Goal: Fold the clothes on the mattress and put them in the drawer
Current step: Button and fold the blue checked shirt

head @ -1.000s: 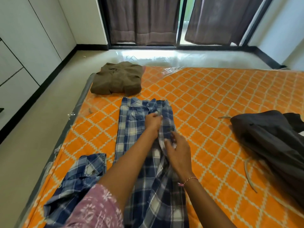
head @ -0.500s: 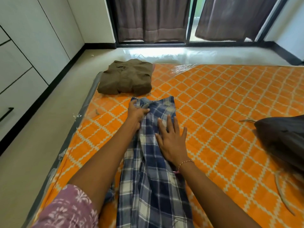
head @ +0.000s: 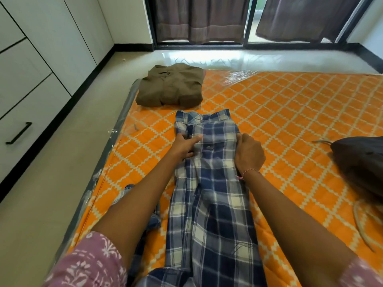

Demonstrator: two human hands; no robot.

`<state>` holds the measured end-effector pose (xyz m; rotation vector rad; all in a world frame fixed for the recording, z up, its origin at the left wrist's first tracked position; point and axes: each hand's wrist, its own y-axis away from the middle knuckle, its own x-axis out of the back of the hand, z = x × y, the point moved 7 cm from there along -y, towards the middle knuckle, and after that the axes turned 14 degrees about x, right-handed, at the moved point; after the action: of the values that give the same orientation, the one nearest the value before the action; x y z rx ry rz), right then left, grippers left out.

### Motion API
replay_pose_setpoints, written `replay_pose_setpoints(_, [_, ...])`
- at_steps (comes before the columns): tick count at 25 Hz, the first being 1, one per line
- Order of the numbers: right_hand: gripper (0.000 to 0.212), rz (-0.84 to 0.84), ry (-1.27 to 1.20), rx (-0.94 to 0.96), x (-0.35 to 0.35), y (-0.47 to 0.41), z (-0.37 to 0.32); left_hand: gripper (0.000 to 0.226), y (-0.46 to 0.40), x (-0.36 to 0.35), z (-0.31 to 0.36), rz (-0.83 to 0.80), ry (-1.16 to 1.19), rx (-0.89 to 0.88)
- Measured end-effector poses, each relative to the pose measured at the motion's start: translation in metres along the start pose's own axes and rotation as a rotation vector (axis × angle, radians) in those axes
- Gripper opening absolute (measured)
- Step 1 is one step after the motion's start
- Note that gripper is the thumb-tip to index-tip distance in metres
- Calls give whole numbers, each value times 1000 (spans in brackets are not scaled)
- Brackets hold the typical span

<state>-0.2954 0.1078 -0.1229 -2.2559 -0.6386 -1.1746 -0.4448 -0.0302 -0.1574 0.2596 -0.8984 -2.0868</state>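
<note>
This is a bedroom in a home. An orange-patterned mattress (head: 290,112), still in clear plastic wrap, lies directly on the pale tiled floor (head: 62,183). White built-in wardrobe drawers (head: 22,112) with a black bar handle (head: 18,133) line the wall beside its left edge. Beyond its far edge, dark curtains (head: 196,19) hang over a black-framed sliding glass door (head: 246,21). Folded clothes lie on the mattress.

**Both hands on the plaid shirt**

A blue plaid shirt (head: 209,183) lies lengthwise on the orange patterned mattress (head: 290,121), collar at the far end. The left hand (head: 184,145) grips its left edge below the collar; the right hand (head: 248,153) holds its right edge, fingers curled. A folded olive shirt (head: 170,85) sits beyond, a dark garment (head: 362,160) at right. White drawers (head: 22,112) stand at left.
</note>
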Motion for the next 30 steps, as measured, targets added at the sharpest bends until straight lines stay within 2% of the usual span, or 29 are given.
replay_pose_setpoints(3, [41,-60,83,-90,-1,-7,20,50,6,-7,-2,-20,1,9])
replay_pose_setpoints(5, [34,-28,100,-63,2,-5,14,56,7,-10,-2,-2,-46,32])
replay_pose_setpoints(7, [31,-41,143,198,-5,0,-18,49,1,-10,-1,36,-49,39])
replay_pose_setpoints(9, [38,-153,181,468,-29,6,-46,22,2,-8,-3,82,5,13])
replay_pose_setpoints(10, [42,-220,204,516,-38,2,-53,18,-2,-6,-3,132,14,-18])
replay_pose_setpoints(13, [40,-290,248,408,-43,-16,-48,22,5,6,12,372,-41,-235])
replay_pose_setpoints(15, [41,-202,214,350,-32,-11,-51,31,8,7,24,412,-57,-319])
replay_pose_setpoints(16, [44,-180,168,357,-30,-1,-56,44,8,8,24,401,-25,-286])
replay_pose_setpoints(18, [50,-292,126,417,-41,26,-65,60,20,8,17,399,21,-239])
replay_pose_setpoints(20, [55,-492,160,393,-57,48,-51,57,52,2,-2,443,-77,-315])
replay_pose_setpoints(22, [58,-532,93,299,-56,46,-28,52,91,-8,-39,454,-212,-399])
replay_pose_setpoints(25, [57,-448,-14,238,-31,54,-21,52,145,-19,-100,460,-440,-342])
replay_pose_setpoints(27, [58,-416,52,298,-16,91,-33,48,163,-24,-123,456,-619,-241])
replay_pose_setpoints(30, [68,-431,157,376,-13,178,-42,33,189,-15,-138,488,-704,-105])
